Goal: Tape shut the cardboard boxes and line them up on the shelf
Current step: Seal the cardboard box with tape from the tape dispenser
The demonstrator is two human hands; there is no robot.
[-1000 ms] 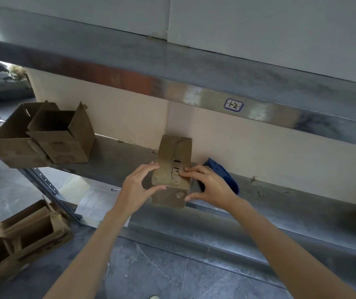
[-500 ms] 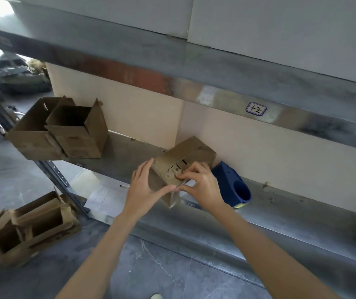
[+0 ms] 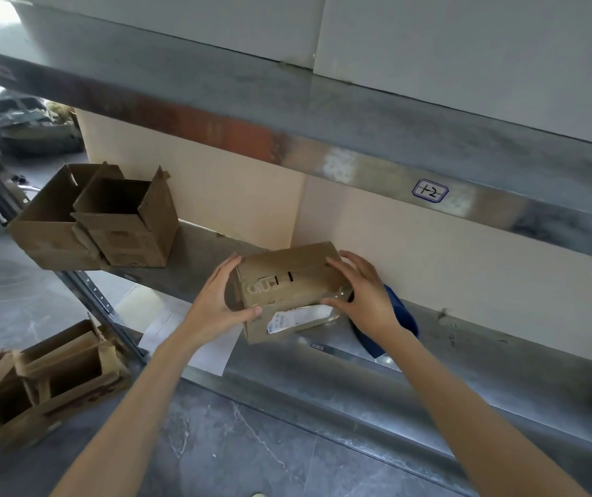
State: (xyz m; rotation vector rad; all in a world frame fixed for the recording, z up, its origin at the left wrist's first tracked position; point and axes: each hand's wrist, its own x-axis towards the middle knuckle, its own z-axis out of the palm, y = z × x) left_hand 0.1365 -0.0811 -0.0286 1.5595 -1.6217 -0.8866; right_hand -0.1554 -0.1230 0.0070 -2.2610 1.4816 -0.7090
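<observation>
A small closed cardboard box (image 3: 289, 281) with a white label on its near side lies lengthways at the front of the metal shelf (image 3: 466, 353). My left hand (image 3: 215, 303) grips its left end, thumb under the near corner. My right hand (image 3: 366, 292) holds its right end, fingers curled over the top edge. A blue tape dispenser (image 3: 400, 313) lies on the shelf just behind my right hand, mostly hidden by it. Two open cardboard boxes (image 3: 126, 224) stand together at the shelf's left end.
An upper metal shelf (image 3: 323, 130) with a small "1-2" tag (image 3: 430, 190) hangs overhead. Several open boxes (image 3: 47, 382) sit on the grey floor at lower left. A sheet of white paper (image 3: 186, 335) lies below the shelf. A slanted upright post (image 3: 97, 292) stands at the shelf's left.
The box has been turned from standing upright to lying lengthways, label side toward me. Both hands moved apart to its two ends. The view shifted left.
</observation>
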